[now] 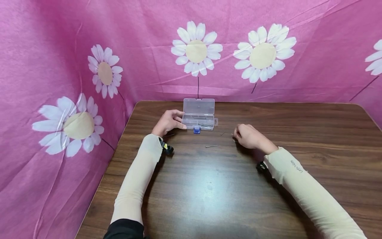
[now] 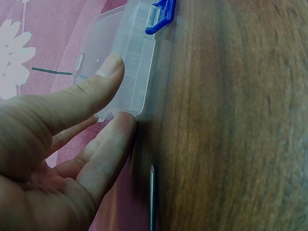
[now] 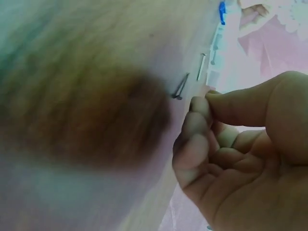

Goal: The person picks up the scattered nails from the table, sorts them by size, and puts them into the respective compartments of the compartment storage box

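Observation:
A clear plastic compartment box [image 1: 198,120] stands with its lid [image 1: 198,106] raised at the back of the table. My left hand [image 1: 169,121] holds its left end, thumb by the front corner and fingers along the side. In the left wrist view the thumb [image 2: 108,67] overlaps the box wall [image 2: 137,82]. Several metal nails [image 1: 205,125] lie inside. To the right of the box, my right hand [image 1: 246,136] pinches a thin nail [image 1: 232,134] between thumb and fingertips, mostly hidden by them. Loose nails [image 3: 181,87] lie close by on the table.
One nail [image 1: 212,146] lies on the brown wooden table [image 1: 185,205] in front of the box. Another pointed nail [image 2: 152,197] lies near the left wrist. The box has a blue latch [image 1: 197,130]. A pink flowered cloth [image 1: 149,66] hangs behind the table.

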Demonstrator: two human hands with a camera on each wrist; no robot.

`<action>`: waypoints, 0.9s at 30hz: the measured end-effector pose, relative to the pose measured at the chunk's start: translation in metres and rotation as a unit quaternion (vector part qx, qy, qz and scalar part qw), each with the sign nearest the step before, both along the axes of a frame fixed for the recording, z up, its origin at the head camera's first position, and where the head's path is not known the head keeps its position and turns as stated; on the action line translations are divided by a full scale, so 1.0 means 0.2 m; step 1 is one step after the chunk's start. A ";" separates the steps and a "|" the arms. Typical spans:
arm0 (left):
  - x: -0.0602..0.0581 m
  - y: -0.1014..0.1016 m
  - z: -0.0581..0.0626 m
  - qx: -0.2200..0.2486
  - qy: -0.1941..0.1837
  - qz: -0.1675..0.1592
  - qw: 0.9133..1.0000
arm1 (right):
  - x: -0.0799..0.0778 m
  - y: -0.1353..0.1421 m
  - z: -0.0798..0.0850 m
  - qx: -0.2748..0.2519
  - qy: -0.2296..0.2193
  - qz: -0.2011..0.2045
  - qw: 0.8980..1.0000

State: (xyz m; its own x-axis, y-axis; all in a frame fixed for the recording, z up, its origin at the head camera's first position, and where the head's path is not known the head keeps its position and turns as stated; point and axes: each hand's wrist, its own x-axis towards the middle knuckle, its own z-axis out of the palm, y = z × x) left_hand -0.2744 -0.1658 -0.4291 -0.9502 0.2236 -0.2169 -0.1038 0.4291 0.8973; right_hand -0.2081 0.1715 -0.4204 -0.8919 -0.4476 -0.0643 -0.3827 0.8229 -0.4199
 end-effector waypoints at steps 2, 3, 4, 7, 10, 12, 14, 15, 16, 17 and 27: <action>0.00 0.00 0.00 0.002 0.002 0.000 1.000 | -0.01 0.00 0.01 -0.018 -0.006 -0.009 1.000; 0.00 0.00 0.00 0.003 0.002 0.000 1.000 | -0.01 -0.01 0.02 -0.026 -0.008 -0.014 1.000; 0.01 0.00 0.00 0.003 0.003 0.000 1.000 | -0.02 -0.01 0.02 -0.036 -0.010 -0.019 0.999; 0.01 0.00 0.00 0.005 0.004 0.000 1.000 | -0.04 -0.02 0.02 -0.059 -0.010 -0.035 0.998; 0.01 0.00 0.00 0.008 0.004 0.000 1.000 | -0.06 -0.05 0.03 -0.075 -0.008 -0.041 0.996; 0.01 0.00 0.00 0.010 0.004 -0.001 1.000 | -0.07 -0.07 0.03 -0.083 -0.007 -0.043 0.996; 0.01 0.00 0.00 0.007 0.004 -0.003 1.000 | -0.08 -0.09 0.03 -0.092 -0.004 -0.041 0.995; 0.01 0.00 0.00 0.006 0.003 -0.004 1.000 | -0.08 -0.10 0.03 -0.096 -0.003 -0.042 0.995; 0.01 0.00 0.00 0.005 0.002 -0.004 1.000 | -0.09 -0.11 0.02 -0.098 -0.001 -0.041 0.994; 0.01 0.00 0.00 0.002 0.002 -0.005 1.000 | -0.09 -0.12 0.02 -0.102 0.001 -0.040 0.994; 0.00 0.00 0.00 -0.003 -0.001 0.000 1.000 | -0.13 -0.22 0.04 -0.124 -0.004 -0.036 0.992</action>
